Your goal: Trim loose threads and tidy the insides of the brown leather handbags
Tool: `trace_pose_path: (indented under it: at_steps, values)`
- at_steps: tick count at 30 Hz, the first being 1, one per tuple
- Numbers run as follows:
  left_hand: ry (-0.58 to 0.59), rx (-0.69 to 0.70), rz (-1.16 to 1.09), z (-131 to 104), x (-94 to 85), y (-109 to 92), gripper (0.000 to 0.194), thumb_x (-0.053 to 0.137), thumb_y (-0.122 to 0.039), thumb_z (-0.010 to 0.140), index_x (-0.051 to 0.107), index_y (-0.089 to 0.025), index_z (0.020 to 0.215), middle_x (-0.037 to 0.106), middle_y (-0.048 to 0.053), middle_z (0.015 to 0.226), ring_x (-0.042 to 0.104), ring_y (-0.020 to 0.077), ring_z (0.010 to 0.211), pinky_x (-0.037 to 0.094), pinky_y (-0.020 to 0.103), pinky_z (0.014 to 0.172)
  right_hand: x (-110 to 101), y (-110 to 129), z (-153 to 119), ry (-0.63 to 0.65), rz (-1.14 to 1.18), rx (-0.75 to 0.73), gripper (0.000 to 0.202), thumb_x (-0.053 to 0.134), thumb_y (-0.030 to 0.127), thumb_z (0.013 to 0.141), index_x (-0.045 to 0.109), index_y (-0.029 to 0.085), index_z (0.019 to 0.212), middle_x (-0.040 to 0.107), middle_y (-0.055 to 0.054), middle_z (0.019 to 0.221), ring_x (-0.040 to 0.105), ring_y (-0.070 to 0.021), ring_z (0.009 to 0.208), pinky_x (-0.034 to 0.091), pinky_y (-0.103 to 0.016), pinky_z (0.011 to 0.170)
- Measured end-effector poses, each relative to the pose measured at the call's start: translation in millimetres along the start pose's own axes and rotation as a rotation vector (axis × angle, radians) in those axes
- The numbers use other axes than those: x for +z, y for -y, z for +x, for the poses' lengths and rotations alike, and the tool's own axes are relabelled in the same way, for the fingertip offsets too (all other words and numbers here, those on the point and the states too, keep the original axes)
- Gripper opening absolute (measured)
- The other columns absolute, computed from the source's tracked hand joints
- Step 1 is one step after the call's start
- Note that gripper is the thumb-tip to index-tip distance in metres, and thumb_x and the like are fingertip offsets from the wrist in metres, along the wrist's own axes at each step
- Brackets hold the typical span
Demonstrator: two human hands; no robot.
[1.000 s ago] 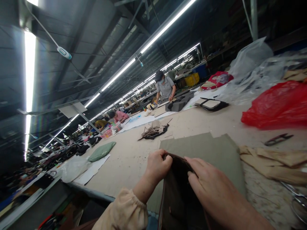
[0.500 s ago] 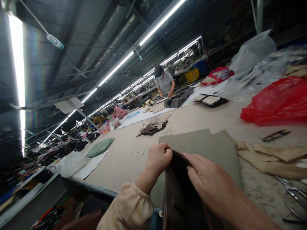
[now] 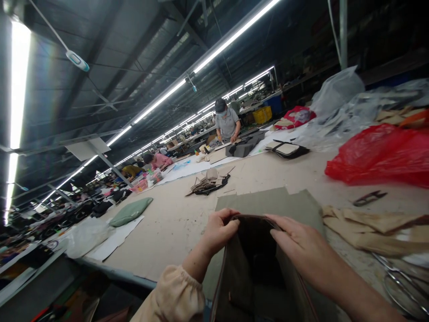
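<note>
A dark brown bag point(image 3: 231, 277) stands mouth-up at the table's near edge, its opening spread so that the dark inside shows. My left hand point(image 3: 219, 230) pinches the far left corner of its rim, thumb on the inner side. At the far right corner, my right hand point(image 3: 298, 243) grips the rim with the thumb inside and the fingers along the outer face. Beneath and behind the bag lies a grey-green sheet point(image 3: 261, 201). The bottom of the bag is lost in shadow.
Scissors point(image 3: 398, 281), tan cloth point(image 3: 365, 226), small snips point(image 3: 369, 198) and a red plastic bag point(image 3: 378, 156) lie right. Dark scraps point(image 3: 209, 182) sit ahead, a green packet point(image 3: 131, 212) left. A person in grey point(image 3: 228, 123) works at the far side.
The bag's mouth has opened wider, and my hands have moved farther apart at its rim. The view has shifted slightly, so the table items appear lower and more to the left.
</note>
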State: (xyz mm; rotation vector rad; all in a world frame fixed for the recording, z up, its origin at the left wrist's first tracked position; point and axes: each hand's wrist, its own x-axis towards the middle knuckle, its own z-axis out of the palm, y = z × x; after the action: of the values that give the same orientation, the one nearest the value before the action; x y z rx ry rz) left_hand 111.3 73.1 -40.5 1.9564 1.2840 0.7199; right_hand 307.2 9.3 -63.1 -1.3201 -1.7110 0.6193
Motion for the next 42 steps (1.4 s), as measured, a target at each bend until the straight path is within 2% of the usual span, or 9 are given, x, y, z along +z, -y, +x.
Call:
trace_pose_path:
  at_steps: [5,9,14,19,27,34,38,42]
  values:
    - [0.01,0.037,0.003,0,1.0,-4,0.024,0.059,-0.023,0.072,0.064,-0.013,0.093,0.065,0.003,0.08,0.056,0.0139,0.073,0.043,0.021,0.064,-1,0,0,0.01,0.011,0.002,0.042,0.037,0.019,0.083,0.055,0.025,0.12,0.061,-0.002,0.113,0.055,-0.0179,0.103,0.043,-0.029,0.087]
    - [0.005,0.006,-0.06,3,2.9,-4,0.026,0.061,-0.03,0.073,0.066,-0.012,0.092,0.067,0.006,0.081,0.057,0.0148,0.073,0.044,0.022,0.065,-1,1,0,0.014,0.018,0.009,0.042,0.038,0.018,0.083,0.054,0.026,0.121,0.06,-0.001,0.115,0.054,-0.017,0.105,0.041,-0.029,0.089]
    - [0.04,-0.019,-0.082,7,-0.1,-5,0.028,0.067,-0.029,0.068,0.069,-0.014,0.091,0.069,0.006,0.082,0.059,0.016,0.075,0.045,0.023,0.068,-1,1,0,0.034,0.042,0.01,0.043,0.037,0.017,0.083,0.054,0.026,0.122,0.059,0.0,0.117,0.052,-0.0156,0.107,0.04,-0.029,0.091]
    - [0.069,-0.004,-0.009,11,-2.8,-7,0.024,0.064,-0.03,0.07,0.071,-0.014,0.087,0.069,0.004,0.075,0.058,0.0146,0.068,0.043,0.022,0.062,-1,1,0,0.034,0.049,0.022,0.042,0.037,0.018,0.083,0.054,0.026,0.121,0.06,0.0,0.116,0.053,-0.0165,0.106,0.041,-0.029,0.09]
    - [0.031,0.05,0.106,15,-3.0,-7,0.017,0.063,-0.026,0.071,0.071,-0.014,0.08,0.067,0.002,0.069,0.057,0.0128,0.065,0.042,0.021,0.059,-2,1,1,0.016,0.075,0.025,0.043,0.037,0.019,0.082,0.056,0.026,0.12,0.06,-0.002,0.116,0.054,-0.0196,0.105,0.043,-0.033,0.09]
    - [0.209,0.088,0.003,15,-7.5,-12,0.033,0.069,-0.029,0.067,0.068,-0.017,0.098,0.069,0.004,0.087,0.059,0.0162,0.08,0.044,0.022,0.069,-4,-1,1,0.001,0.079,0.033,0.042,0.038,0.02,0.081,0.058,0.024,0.118,0.062,-0.002,0.113,0.056,-0.0196,0.103,0.044,-0.031,0.087]
    - [0.127,0.101,0.07,17,-2.2,-12,0.021,0.062,-0.029,0.074,0.071,-0.014,0.086,0.069,0.004,0.075,0.058,0.0145,0.07,0.043,0.021,0.063,-4,0,2,0.013,0.085,0.021,0.043,0.037,0.019,0.082,0.056,0.025,0.12,0.061,-0.001,0.114,0.055,-0.018,0.104,0.043,-0.031,0.089]
    - [0.058,0.143,0.12,18,4.4,-13,0.015,0.061,-0.025,0.073,0.069,-0.013,0.077,0.064,0.001,0.065,0.053,0.0115,0.063,0.039,0.02,0.057,-3,0,3,0.009,0.098,0.023,0.043,0.038,0.019,0.082,0.056,0.026,0.12,0.06,-0.001,0.116,0.054,-0.0181,0.106,0.041,-0.032,0.092]
